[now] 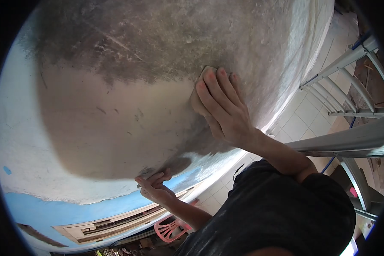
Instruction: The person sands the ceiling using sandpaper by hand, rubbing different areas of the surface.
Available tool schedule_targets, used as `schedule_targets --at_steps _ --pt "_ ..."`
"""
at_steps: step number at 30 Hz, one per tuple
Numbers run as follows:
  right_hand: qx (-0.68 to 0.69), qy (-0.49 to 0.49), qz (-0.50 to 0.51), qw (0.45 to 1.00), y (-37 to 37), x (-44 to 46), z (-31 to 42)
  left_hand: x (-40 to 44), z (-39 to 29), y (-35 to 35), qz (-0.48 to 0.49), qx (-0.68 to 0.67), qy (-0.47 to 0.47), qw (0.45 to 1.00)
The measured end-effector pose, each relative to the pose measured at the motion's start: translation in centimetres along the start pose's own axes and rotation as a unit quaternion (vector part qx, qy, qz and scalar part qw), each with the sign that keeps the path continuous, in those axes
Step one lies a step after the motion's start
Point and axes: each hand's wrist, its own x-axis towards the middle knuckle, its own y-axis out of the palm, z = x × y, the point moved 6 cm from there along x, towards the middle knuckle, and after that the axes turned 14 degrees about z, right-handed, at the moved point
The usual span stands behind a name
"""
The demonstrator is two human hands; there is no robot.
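My right hand presses flat against a large plastered wall. Under its bent fingers is a tan pad-like piece, mostly covered by the hand; I cannot tell whether it is sandpaper or a sponge. Lower down, my left hand is at the wall with its fingers curled together. A small dark edge shows by its fingertips, too little to name. The wall surface is pale and smooth in the middle, with a dark, rough, scuffed area above and beside the right hand and several short dark marks.
A metal ladder stands at the right above pale floor tiles. A wide metal rail runs near my right elbow. At the bottom are a pink plastic chair, a blue painted strip and a framed opening.
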Motion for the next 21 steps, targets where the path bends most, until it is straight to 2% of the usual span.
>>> schedule_targets --at_steps 3,6,8,12,15,18,21 --pt "-0.015 0.015 -0.015 1.0 -1.2 2.3 0.5 -0.4 -0.5 0.4 -0.017 -0.004 0.005 1.0" --pt "0.055 0.018 -0.066 0.996 -1.2 3.3 1.8 -0.4 -0.9 0.3 -0.006 0.0 -0.003 1.0" --pt "0.049 -0.023 -0.04 0.998 1.6 -0.2 1.3 -0.1 -0.5 0.2 -0.001 0.018 0.006 1.0" --pt "0.027 -0.108 -0.016 0.994 1.3 1.4 1.8 -0.3 -0.6 0.2 -0.022 0.021 -0.004 1.0" --pt "0.053 -0.127 0.012 0.99 -1.7 5.6 4.0 -0.4 -0.6 0.4 -0.014 0.014 -0.028 0.999" --pt "0.026 -0.135 -0.007 0.99 -0.2 3.7 3.6 -0.1 -0.5 0.0 -0.021 0.013 -0.02 0.999" --pt "0.087 -0.131 0.015 0.987 0.1 2.8 3.2 -0.1 -0.4 0.1 -0.02 0.0 -0.013 1.0"
